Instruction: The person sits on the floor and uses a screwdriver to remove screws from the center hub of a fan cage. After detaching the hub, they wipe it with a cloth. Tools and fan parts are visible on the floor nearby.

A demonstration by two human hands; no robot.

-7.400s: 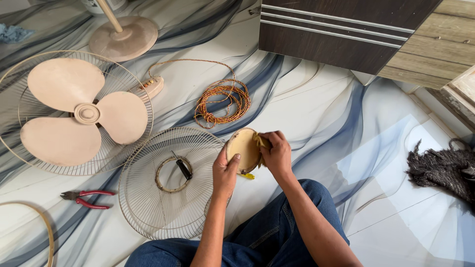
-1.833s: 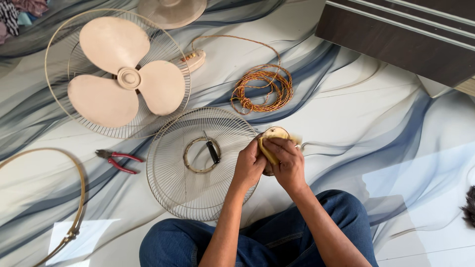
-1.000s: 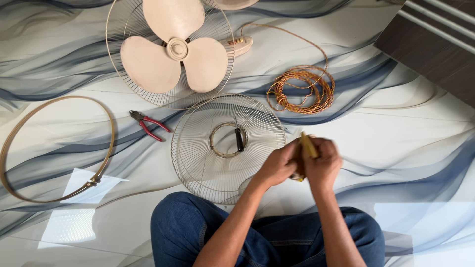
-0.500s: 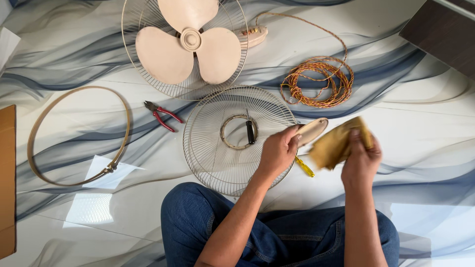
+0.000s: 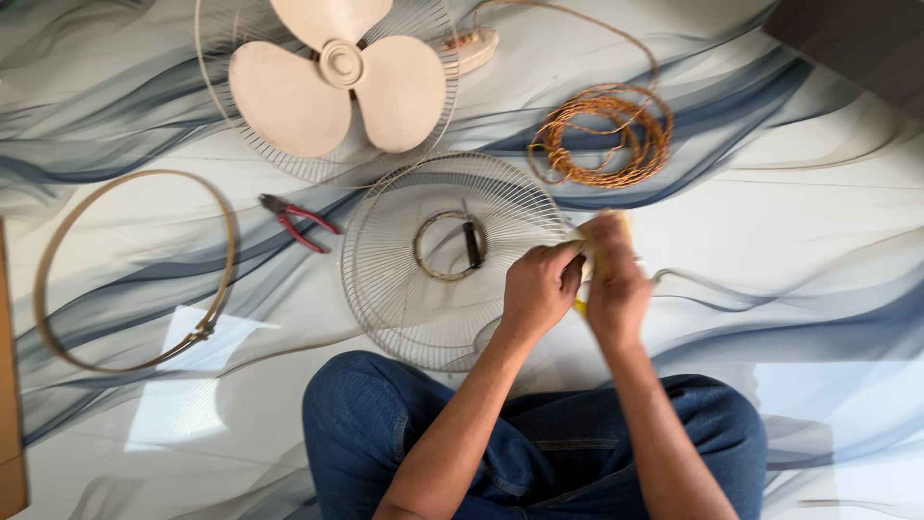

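Note:
My left hand [image 5: 537, 289] and my right hand [image 5: 616, 287] are pressed together just right of a round wire fan guard [image 5: 385, 279] that lies flat on the floor. My right hand grips a yellowish cloth [image 5: 619, 226]. My left hand holds a small beige round cap [image 5: 577, 234], which is mostly hidden between the hands. A bit of a yellow handle [image 5: 580, 308] shows under the hands. The picture is blurred around the fingers.
A beige three-blade fan in its rear guard [image 5: 337, 82] lies at the top, with an orange wire coil [image 5: 602, 135] to its right. Red-handled pliers [image 5: 298, 221] and a thin metal ring band [image 5: 135, 270] lie to the left. Dark furniture [image 5: 857, 43] stands at the top right.
Half a second ago my hands were apart, the cap in the left and the cloth in the right. Now they have come together again. The view has shifted.

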